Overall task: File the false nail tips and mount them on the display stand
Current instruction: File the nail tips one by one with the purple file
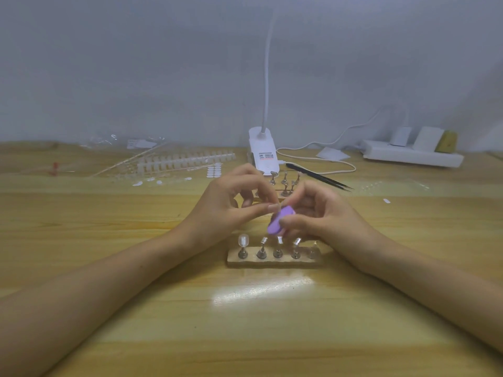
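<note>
Above the near display stand (273, 261), both hands meet over the middle of the wooden surface (136, 308). From the left: the left hand (228, 202) has thumb and forefinger pressed together, apparently pinching a clear nail tip (274, 207), though the tip is too small and blurred to be sure. Touching it on the right is the purple file (280, 220), pinched in the right hand (315, 213), its long axis slanting from low-left to high-right.

The stand lies just below and nearer the person, its long axis running left to right. One nail tip already sits on its leftmost post (243, 240); the four posts to the right look bare. The left hand is nearer the next free post, so mounting would probably mean a short drop toward the person. Open surface lies to either side; the tweezers (318, 176) and lamp base (263, 151) stand behind, clear of the hands.
</note>
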